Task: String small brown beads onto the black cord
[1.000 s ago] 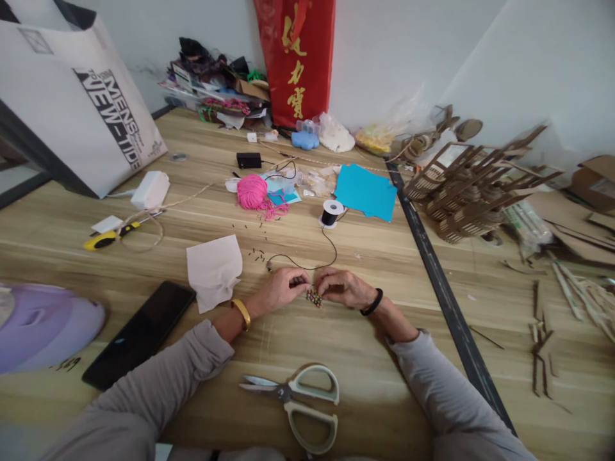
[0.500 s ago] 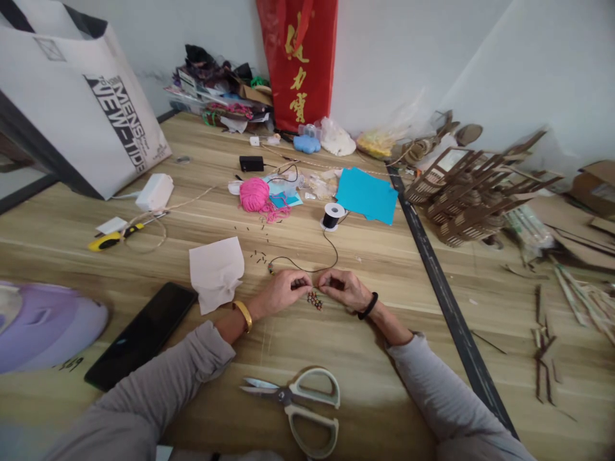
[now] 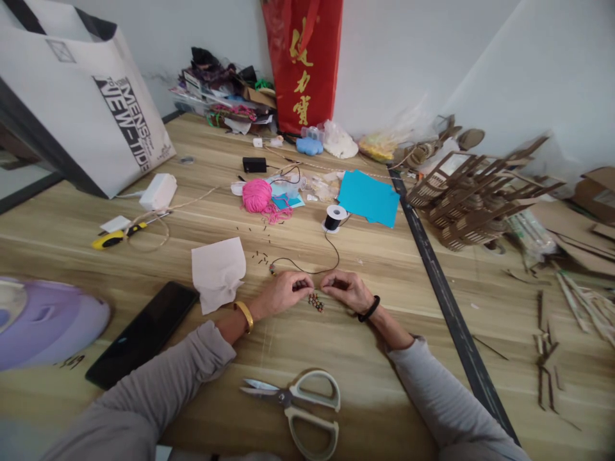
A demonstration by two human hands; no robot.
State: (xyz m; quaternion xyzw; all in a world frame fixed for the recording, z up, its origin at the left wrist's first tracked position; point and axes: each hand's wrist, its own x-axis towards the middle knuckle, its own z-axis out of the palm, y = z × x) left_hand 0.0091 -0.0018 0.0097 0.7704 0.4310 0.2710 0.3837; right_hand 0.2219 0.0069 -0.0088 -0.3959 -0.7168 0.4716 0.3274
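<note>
My left hand (image 3: 288,289) and my right hand (image 3: 350,292) face each other over the table, thumbs and fingertips pinched with a narrow gap between them. A thin black cord (image 3: 337,256) runs from a white-flanged spool (image 3: 333,219) in a loop behind both hands. At its left bend, a few small beads (image 3: 273,269) sit by my left knuckles, where the cord passes out of sight into the left hand. What the right fingertips pinch is too small to make out. Just below the fingertips lies a small cluster of brown and dark beads (image 3: 316,303).
Scissors (image 3: 288,395) lie open nearest me. To the left are a black phone (image 3: 141,333), a white tissue (image 3: 218,272) and a yellow cutter (image 3: 113,239). Pink yarn (image 3: 256,195), blue sheets (image 3: 369,197) and dark tube bits (image 3: 260,257) lie beyond; wooden baskets (image 3: 461,198) stand right.
The view has shifted slightly, so the things on the table appear a little farther right. Both hands keep their pinch, nearly still, above the bead cluster.
</note>
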